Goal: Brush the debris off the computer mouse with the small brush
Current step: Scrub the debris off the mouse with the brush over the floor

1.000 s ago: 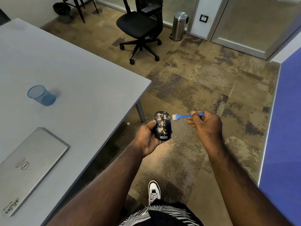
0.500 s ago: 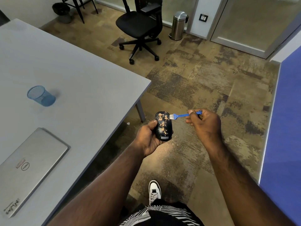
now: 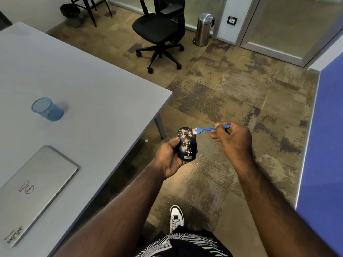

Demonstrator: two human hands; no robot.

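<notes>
Debris, in orange-tan flecks, covers most of the top of the computer mouse [image 3: 186, 143], from its far end down to near the label, so I'd judge the brushing as barely begun. The left hand [image 3: 169, 158] holds the mouse out over the carpet, thumb along its left side and the fingers curled round underneath, label end toward the palm. The right hand [image 3: 232, 140], just to the right and slightly beyond, pinches the handle of the small brush [image 3: 209, 129] between thumb and curled fingers. Its pale bristles meet the mouse's far right edge, at the end farthest from the left palm. Whether they press or only graze I cannot tell.

Nearly everything is left: the whole speckled back, and likely the sides. Fine pale specks show on the carpet [image 3: 202, 169] below the left hand, though I cannot say they came from the mouse.

As for containers, a blue mesh cup [image 3: 47, 109] stands on the grey table [image 3: 104, 101] well to the left of the left hand, and looks empty from here. A steel bin [image 3: 203, 29], lid shut, stands far beyond both hands, its contents hidden.
</notes>
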